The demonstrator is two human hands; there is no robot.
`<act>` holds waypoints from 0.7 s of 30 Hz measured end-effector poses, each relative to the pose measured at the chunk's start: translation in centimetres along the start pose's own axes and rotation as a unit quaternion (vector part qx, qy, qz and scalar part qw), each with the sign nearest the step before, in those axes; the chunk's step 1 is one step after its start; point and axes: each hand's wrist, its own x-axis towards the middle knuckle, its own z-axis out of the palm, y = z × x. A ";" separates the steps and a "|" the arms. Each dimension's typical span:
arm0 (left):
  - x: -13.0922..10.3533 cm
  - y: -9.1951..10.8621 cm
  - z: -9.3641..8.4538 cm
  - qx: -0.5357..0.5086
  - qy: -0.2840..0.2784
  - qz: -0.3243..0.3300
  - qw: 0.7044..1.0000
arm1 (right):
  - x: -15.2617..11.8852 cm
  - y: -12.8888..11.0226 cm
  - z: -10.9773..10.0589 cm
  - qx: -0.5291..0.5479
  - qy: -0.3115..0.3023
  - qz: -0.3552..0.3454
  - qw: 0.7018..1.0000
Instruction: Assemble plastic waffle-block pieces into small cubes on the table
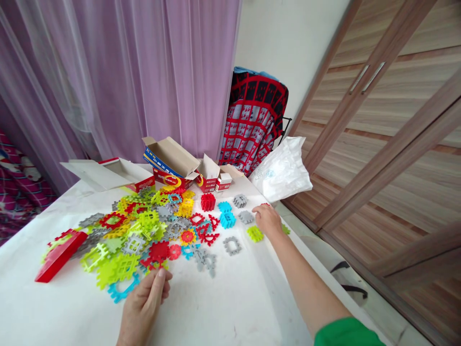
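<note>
1. Reference surface: the white counter (248, 298). The notched plastic pieces lie on it; open boxes (169, 158) stand along the far edge.
2. Right hand (268, 219): positioned close to the right edge of the counter, toward the far right corner. Fingers extend forward and to the left, with the palm down.
3. Governing relation: a red piece (265, 204) shows just beyond the fingers of the right hand, on the side of the far edge. The right hand is nearer to it; the left hand is well apart. Its long axis cannot be read, as the fingers cover most of it.
4. Right hand state: contact or grip on the red piece cannot be confirmed.
5. Adjacent parts: a grey piece (246, 217) lies just left of the right hand; a lime-green piece (255, 234) lies beside it, closer to the near edge.
6. Left hand (147, 293): positioned toward the near edge, just in front of the mixed pile (144, 230). Fingers are curled and the thumb rests along them; whether anything is gripped cannot be told.
</note>
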 end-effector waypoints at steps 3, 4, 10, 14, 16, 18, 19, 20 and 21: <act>0.0 0.1 -0.1 0.009 -0.005 -0.008 1.000 | 2.7 -0.1 0.1 -0.063 -0.062 -0.013 0.996; 0.0 0.4 -0.1 0.012 -0.006 -0.012 1.000 | 3.3 -0.2 0.4 -0.073 -0.076 -0.015 0.994; 0.0 1.8 0.3 0.038 0.012 -0.018 0.999 | 4.8 -0.3 1.8 -0.088 -0.105 -0.018 0.990; 0.0 1.8 0.3 0.048 0.012 -0.018 0.999 | 5.4 -0.2 2.1 -0.095 -0.118 -0.017 0.988; 0.0 1.7 0.3 0.049 0.012 -0.016 0.999 | 5.6 -0.3 2.1 -0.098 -0.126 -0.016 0.987; 0.0 1.5 0.2 0.047 0.012 -0.013 0.999 | 5.8 -0.4 2.1 -0.098 -0.132 -0.017 0.986; 0.0 1.4 0.1 0.046 0.012 -0.013 0.999 | 5.9 -0.5 2.1 -0.098 -0.134 -0.017 0.986; 0.0 1.3 0.1 0.046 0.012 -0.015 0.999 | 6.0 -0.6 2.1 -0.098 -0.137 -0.018 0.986; -0.1 1.1 0.0 0.047 0.013 -0.016 0.999 | 6.0 -0.7 2.1 -0.098 -0.139 -0.019 0.985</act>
